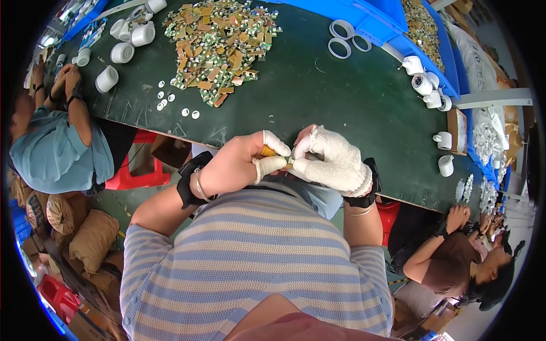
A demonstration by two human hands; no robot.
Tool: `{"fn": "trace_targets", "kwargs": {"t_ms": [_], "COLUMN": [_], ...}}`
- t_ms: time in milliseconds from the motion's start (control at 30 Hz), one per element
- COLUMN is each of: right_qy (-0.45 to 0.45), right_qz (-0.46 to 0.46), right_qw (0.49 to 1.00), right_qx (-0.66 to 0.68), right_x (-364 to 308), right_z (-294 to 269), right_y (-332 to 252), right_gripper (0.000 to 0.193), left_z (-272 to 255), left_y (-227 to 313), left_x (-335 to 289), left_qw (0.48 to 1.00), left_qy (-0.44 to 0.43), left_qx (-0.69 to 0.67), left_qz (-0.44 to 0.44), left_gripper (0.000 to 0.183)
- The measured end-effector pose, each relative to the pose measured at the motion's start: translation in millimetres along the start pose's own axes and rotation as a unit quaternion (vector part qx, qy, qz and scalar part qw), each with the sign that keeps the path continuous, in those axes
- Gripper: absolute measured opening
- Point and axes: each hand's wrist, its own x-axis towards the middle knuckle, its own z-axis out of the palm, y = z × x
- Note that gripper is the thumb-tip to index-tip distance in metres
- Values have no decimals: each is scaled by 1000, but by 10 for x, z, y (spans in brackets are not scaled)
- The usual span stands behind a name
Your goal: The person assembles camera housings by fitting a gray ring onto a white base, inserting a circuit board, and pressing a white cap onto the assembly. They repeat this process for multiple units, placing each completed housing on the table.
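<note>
Close to my body at the table's front edge, my two hands meet fingertip to fingertip. My left hand [230, 165] is bare except for white covers on some fingertips, with a yellow-orange band near one of them. It pinches a small green circuit board [290, 161]. A white knitted glove covers most of my right hand [336, 159], whose thumb and finger close on the board's other side. The fingers hide most of the board. Farther off lies a large heap of small green and tan circuit boards [222, 48].
Small white discs [164, 102] lie left of the heap. White cylindrical housings [122, 53] stand at far left, more [422, 84] at right. White rings [339, 48] lie before blue bins [369, 20]. Co-workers sit at left [62, 145] and right [449, 256] along the green table [341, 96].
</note>
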Motion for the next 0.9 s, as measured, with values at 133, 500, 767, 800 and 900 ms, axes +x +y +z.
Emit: {"fn": "trace_targets", "kwargs": {"t_ms": [133, 500, 767, 800, 900], "right_qy": [-61, -149, -56, -22, 21], "right_qz": [16, 91, 30, 2, -24], "right_qw": [998, 983, 998, 1000, 998], "right_qx": [30, 58, 14, -15, -59], "right_x": [40, 113, 77, 61, 40], "right_z": [-39, -132, -19, 2, 26], "right_y": [-23, 19, 5, -10, -75], "right_gripper": [11, 16, 16, 16, 17], "left_z": [42, 7, -102, -106, -90], "left_y": [37, 68, 72, 68, 90], "left_x": [-24, -7, 13, 9, -20], "left_qw": [995, 998, 1000, 999, 999], "left_qy": [24, -3, -9, -11, -1], "left_qx": [97, 56, -10, -30, -39], "left_qz": [27, 4, -21, -34, -20], "left_gripper": [21, 18, 20, 20, 20]}}
